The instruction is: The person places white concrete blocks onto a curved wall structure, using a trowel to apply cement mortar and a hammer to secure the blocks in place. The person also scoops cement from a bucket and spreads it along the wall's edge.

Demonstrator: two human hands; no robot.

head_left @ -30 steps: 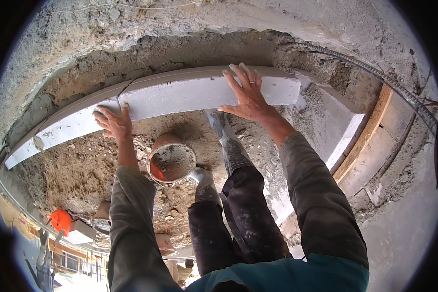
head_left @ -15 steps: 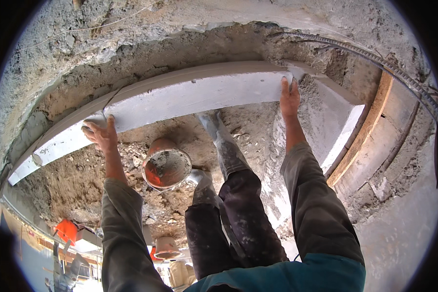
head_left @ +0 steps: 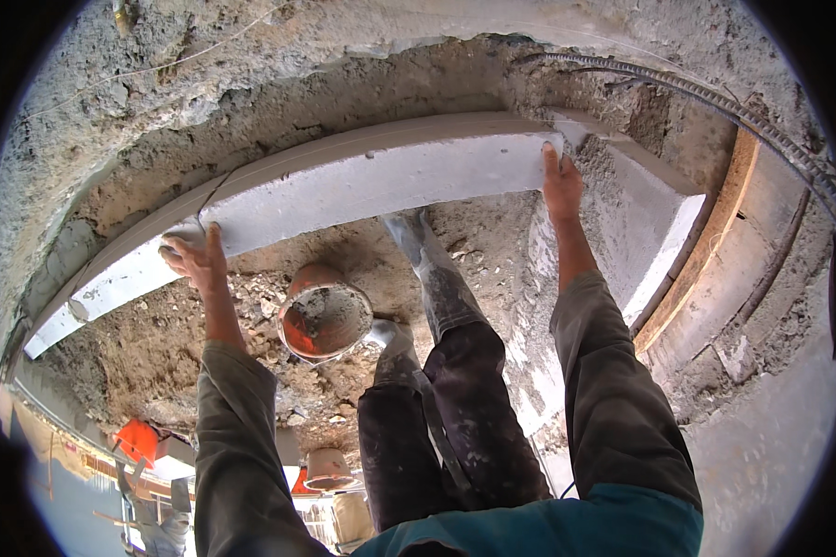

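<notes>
A long light grey masonry block [head_left: 372, 172] lies along the trench wall, its pale face toward me. My left hand [head_left: 200, 258] grips its left end at the joint, thumb on the long block and bent fingers against the neighbouring block [head_left: 111, 292]. At the other end my right hand [head_left: 562, 190] holds the corner, fingers pointing up over wet mortar [head_left: 567, 139]. Another block [head_left: 636, 181] runs from that corner toward me at the right, mortar smeared on its side. The undersides and back faces are hidden.
An orange bucket [head_left: 325, 320] of grey mortar stands on the rubble floor beside my boots [head_left: 404, 237]. A taut string [head_left: 172, 67] crosses above the blocks. Steel rebar [head_left: 697, 88] and a wooden board [head_left: 706, 260] lie at the right. A second bucket [head_left: 327, 469] is nearer my body.
The whole view has shifted slightly. Both hands keep their places at the ends of the long block, and the block shows no clear movement against its neighbours.
</notes>
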